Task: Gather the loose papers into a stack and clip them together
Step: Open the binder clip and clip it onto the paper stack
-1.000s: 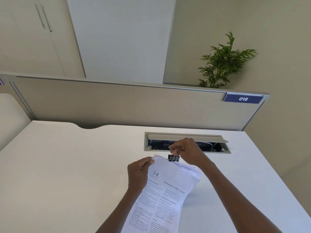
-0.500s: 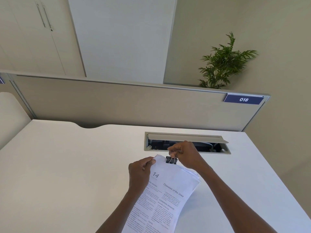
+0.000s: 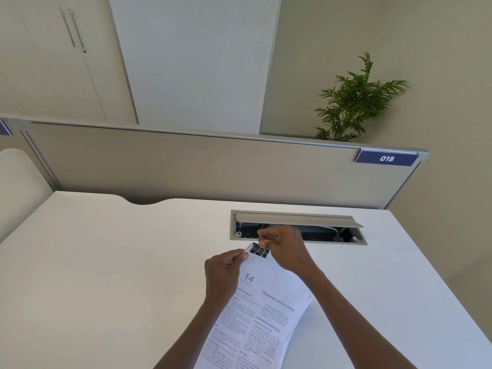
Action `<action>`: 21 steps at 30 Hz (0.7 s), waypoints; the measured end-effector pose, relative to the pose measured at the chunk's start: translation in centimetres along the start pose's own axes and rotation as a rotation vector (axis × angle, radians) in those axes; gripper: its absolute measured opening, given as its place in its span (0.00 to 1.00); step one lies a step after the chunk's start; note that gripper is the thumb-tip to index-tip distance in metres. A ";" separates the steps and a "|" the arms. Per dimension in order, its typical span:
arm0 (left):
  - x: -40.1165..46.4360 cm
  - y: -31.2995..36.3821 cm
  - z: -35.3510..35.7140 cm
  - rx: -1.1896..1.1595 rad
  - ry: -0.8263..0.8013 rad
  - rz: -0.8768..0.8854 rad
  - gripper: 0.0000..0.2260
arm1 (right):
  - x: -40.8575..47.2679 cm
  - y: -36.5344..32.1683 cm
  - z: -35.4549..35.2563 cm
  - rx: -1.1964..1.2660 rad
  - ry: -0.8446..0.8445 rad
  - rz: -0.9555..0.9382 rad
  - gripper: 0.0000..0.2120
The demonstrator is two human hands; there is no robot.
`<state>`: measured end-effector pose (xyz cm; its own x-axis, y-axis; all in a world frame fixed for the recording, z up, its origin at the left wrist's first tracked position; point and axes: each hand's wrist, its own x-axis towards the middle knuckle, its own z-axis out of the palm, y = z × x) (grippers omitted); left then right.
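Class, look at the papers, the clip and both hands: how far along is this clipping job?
Done: the papers are gathered into one stack, held above the desk. In hand: the left hand pinches the stack's top corner while the right hand grips the wire handles of the black binder clip at the top edge. Left: letting go of the handles; whether the clip bites fully is unclear.

L hand point(image 3: 222, 270) bare | R hand point(image 3: 286, 247) bare | forearms bare, no sleeves/jewelry
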<state>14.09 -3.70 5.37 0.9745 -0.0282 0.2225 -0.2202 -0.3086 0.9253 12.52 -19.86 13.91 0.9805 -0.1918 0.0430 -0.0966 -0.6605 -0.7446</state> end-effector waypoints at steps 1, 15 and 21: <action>0.0 0.1 0.0 0.002 0.004 0.005 0.05 | 0.0 -0.2 0.0 0.001 0.005 -0.008 0.14; 0.0 0.3 -0.7 -0.064 -0.031 -0.067 0.05 | -0.6 -1.3 -0.3 -0.023 -0.094 -0.020 0.14; 0.1 1.2 -1.6 -0.130 -0.016 -0.113 0.05 | -0.9 0.3 -0.9 0.004 -0.198 0.019 0.36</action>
<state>13.82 -2.55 7.04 0.9937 -0.0159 0.1111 -0.1121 -0.1854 0.9762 11.47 -20.55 14.28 0.9930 -0.0577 -0.1030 -0.1155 -0.6553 -0.7465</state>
